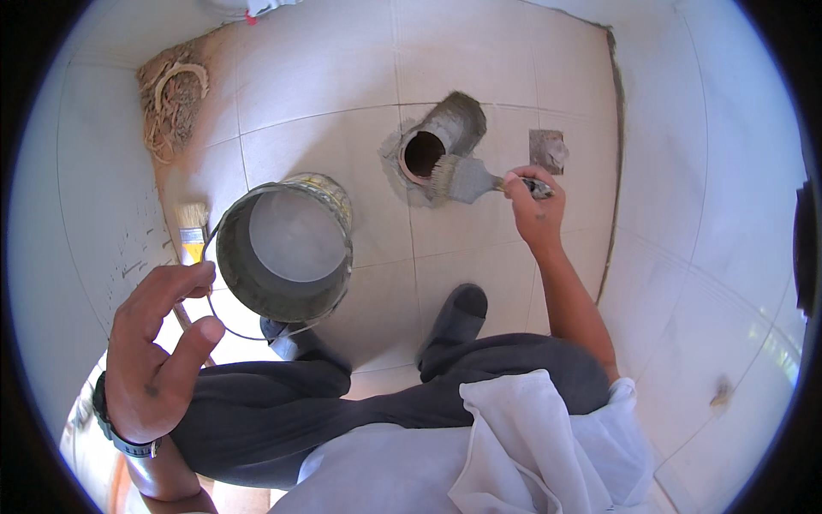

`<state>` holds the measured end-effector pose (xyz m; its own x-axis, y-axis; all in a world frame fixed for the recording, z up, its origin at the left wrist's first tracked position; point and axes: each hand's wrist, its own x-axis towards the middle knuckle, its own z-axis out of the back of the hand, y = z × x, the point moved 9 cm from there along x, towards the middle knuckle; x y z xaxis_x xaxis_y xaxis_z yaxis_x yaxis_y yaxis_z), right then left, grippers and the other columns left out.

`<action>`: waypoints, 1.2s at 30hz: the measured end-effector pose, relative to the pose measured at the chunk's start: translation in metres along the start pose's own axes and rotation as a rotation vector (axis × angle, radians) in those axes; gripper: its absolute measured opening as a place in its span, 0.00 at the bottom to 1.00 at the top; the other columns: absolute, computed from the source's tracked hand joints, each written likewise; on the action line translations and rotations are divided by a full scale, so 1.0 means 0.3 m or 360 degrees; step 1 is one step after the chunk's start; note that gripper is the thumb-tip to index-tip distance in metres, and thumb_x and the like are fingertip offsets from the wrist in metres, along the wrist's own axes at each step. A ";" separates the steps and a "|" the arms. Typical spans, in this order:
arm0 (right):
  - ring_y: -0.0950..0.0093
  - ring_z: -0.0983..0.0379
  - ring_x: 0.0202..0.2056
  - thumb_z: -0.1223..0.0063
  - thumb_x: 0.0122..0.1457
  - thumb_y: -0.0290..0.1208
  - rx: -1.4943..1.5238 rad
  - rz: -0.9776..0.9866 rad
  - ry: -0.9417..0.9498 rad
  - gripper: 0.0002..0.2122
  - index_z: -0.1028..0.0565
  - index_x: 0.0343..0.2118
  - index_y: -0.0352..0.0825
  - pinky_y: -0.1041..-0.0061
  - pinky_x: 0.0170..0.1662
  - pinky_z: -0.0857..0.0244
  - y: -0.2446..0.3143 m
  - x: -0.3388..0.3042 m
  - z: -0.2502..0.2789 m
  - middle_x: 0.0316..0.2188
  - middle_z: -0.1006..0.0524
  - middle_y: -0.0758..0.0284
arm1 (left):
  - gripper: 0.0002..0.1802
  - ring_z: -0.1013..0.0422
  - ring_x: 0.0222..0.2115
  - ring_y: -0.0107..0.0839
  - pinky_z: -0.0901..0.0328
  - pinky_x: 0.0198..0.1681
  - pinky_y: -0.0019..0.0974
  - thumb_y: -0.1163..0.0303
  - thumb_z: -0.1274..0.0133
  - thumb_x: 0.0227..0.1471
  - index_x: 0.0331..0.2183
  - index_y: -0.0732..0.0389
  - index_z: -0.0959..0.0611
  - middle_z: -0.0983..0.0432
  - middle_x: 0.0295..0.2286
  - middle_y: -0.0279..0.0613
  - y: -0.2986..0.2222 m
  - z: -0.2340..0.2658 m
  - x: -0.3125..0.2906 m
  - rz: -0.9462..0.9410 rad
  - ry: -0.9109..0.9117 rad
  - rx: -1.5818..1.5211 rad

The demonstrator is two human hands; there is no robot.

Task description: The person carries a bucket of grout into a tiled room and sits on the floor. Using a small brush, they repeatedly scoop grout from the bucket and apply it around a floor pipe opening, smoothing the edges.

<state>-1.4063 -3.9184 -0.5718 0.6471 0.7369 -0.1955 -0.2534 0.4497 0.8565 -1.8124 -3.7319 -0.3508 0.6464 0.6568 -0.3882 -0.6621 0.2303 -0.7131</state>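
My right hand (pixel 538 206) is closed round the handle of a wide paintbrush (pixel 471 180) coated in grey. Its bristles reach the right rim of a round pipe opening (pixel 423 156) set in the tiled floor. Rough grey cement (pixel 465 120) fills a channel behind the opening. At the left stands a grey-smeared bucket (pixel 330 201) with cloudy pale liquid (pixel 295 236) inside. Beside its thin wire handle (pixel 248 336) is my left hand (pixel 163 351), thumb and fingers apart, fingertips close to the wire; I see no grip on it.
A second paintbrush (pixel 193 227) with pale bristles and a yellow handle stands left of the bucket. Broken-out floor with rubble (pixel 175 103) lies in the far left corner. A small square patch (pixel 548 152) sits right of the pipe. My feet (pixel 454 321) are close behind the bucket; white walls (pixel 702 171) enclose the sides.
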 end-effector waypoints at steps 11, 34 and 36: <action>0.80 0.26 0.27 0.31 0.54 0.47 0.0040 0.0095 0.0129 0.20 0.16 0.35 0.31 0.79 0.33 0.31 0.126 0.155 0.074 0.24 0.21 0.68 | 0.26 0.23 0.48 0.43 0.33 0.56 0.44 0.55 0.45 0.63 0.53 0.66 0.20 0.20 0.46 0.52 0.013 -0.032 -0.037 0.0251 0.0112 0.0080; 0.51 0.20 0.37 0.40 0.54 0.44 -0.0819 0.0900 0.0927 0.19 0.18 0.32 0.29 0.56 0.45 0.25 0.447 0.328 -0.679 0.31 0.18 0.49 | 0.38 0.23 0.50 0.45 0.33 0.57 0.47 0.41 0.40 0.56 0.55 0.63 0.20 0.19 0.46 0.51 0.013 0.047 -0.305 0.0556 -0.0180 0.0148; 0.51 0.20 0.37 0.40 0.54 0.44 -0.0825 0.0929 0.0931 0.18 0.18 0.32 0.29 0.56 0.45 0.25 0.450 0.326 -0.711 0.31 0.18 0.49 | 0.38 0.23 0.50 0.44 0.33 0.57 0.47 0.42 0.40 0.56 0.55 0.63 0.21 0.19 0.47 0.51 0.023 0.062 -0.322 0.0561 -0.0200 0.0169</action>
<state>-1.5305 -3.6779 -0.5772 -0.1046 0.9856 -0.1331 -0.7962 -0.0028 0.6051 -1.8865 -3.7804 -0.3075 0.3252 0.7903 -0.5193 -0.8752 0.0435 -0.4818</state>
